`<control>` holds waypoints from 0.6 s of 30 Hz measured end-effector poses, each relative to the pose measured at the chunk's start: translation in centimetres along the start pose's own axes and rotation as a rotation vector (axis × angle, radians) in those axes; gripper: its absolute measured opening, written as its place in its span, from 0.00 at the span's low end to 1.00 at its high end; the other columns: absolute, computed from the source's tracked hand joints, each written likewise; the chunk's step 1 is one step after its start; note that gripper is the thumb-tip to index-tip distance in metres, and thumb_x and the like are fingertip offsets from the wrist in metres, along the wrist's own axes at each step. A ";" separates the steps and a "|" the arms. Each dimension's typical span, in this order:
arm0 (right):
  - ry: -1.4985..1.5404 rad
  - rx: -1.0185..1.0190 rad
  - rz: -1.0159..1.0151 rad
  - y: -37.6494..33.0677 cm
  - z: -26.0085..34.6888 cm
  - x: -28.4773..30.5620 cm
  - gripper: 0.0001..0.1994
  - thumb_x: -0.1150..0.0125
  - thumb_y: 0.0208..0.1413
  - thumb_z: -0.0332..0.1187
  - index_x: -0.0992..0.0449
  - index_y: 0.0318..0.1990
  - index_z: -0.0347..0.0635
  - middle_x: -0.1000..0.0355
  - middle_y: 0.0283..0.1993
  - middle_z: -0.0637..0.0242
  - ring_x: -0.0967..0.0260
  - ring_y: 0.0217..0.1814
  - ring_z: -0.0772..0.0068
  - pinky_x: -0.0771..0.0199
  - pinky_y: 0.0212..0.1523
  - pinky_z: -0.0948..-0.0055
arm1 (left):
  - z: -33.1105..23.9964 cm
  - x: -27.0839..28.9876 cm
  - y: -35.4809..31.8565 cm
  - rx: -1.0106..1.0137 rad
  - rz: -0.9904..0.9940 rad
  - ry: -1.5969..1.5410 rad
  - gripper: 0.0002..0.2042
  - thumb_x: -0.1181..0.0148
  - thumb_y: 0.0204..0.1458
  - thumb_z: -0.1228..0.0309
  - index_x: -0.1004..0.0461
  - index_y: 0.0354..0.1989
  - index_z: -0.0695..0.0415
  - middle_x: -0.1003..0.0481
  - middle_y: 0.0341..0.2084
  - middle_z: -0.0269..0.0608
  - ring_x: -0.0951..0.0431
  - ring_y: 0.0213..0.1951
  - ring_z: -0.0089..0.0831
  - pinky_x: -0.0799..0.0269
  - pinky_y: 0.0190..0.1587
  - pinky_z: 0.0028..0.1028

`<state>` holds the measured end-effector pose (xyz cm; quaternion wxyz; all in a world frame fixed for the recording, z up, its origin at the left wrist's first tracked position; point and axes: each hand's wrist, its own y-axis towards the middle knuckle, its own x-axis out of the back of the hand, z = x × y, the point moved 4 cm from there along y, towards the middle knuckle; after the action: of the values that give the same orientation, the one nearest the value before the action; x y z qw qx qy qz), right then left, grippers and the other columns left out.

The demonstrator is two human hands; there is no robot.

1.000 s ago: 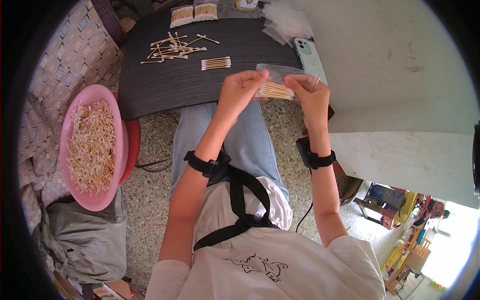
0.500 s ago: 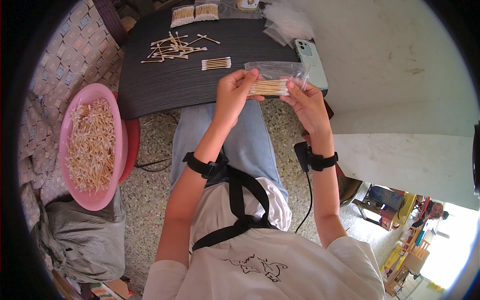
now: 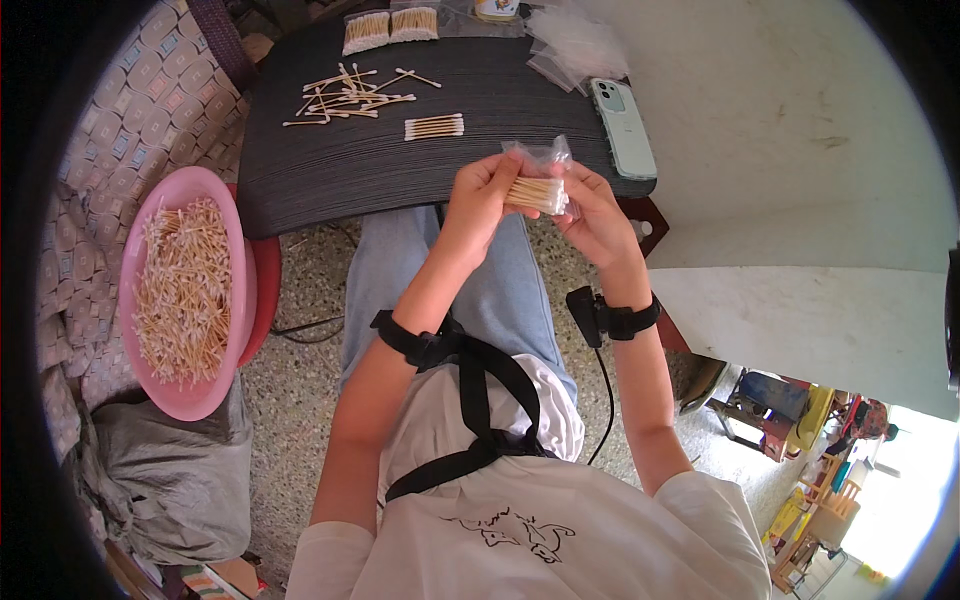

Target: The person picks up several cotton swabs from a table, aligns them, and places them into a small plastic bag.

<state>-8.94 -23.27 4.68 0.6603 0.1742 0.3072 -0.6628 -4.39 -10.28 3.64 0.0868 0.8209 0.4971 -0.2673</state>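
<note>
A clear plastic bag of cotton swabs is held between my two hands, over the near edge of the black table. My left hand grips its left end, thumb on top. At the right end, my right hand has its fingers closed on the bag, whose clear upper part sticks up crumpled. Just beyond my hands lies a neat row of several cotton swabs. Farther left is a loose pile of swabs.
Two filled swab bags and a stack of clear empty bags lie at the table's far side. A pale green phone rests at the right edge. On my left stands a pink basin heaped with swabs. A wall rises on the right.
My right hand has moved left and slightly nearer to me, closer to my left hand. The bag's clear part has been gathered and now stands up crumpled; the bag sits slightly lower.
</note>
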 end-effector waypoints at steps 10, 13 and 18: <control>-0.312 0.152 -0.180 -1.4 1.3 -1.2 0.11 0.36 0.54 0.34 0.23 0.40 0.36 0.25 0.34 0.68 0.32 0.30 0.84 0.33 0.31 0.80 | -0.3 -0.2 0.0 -0.113 -0.005 0.185 0.19 0.50 0.61 0.58 0.26 0.31 0.64 0.24 0.23 0.38 0.24 0.24 0.21 0.26 0.23 0.21; -0.564 0.226 -0.276 -1.6 2.2 -0.9 0.10 0.34 0.52 0.34 0.21 0.35 0.36 0.25 0.30 0.70 0.33 0.30 0.85 0.35 0.31 0.82 | -0.4 0.0 0.0 -0.140 -0.039 0.176 0.19 0.50 0.61 0.57 0.25 0.33 0.63 0.24 0.22 0.37 0.25 0.23 0.21 0.28 0.24 0.21; -0.722 0.327 -0.381 -0.9 2.4 -0.7 0.10 0.34 0.52 0.34 0.20 0.33 0.35 0.26 0.26 0.73 0.36 0.26 0.87 0.39 0.26 0.83 | 0.2 1.1 0.8 -0.152 -0.032 0.168 0.18 0.52 0.62 0.58 0.25 0.37 0.63 0.23 0.25 0.39 0.23 0.28 0.22 0.26 0.32 0.21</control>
<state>-9.36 -24.29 7.09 0.5549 -0.0262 -0.0257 -0.8311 -3.36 -9.93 2.85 0.1025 0.8236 0.5343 -0.1604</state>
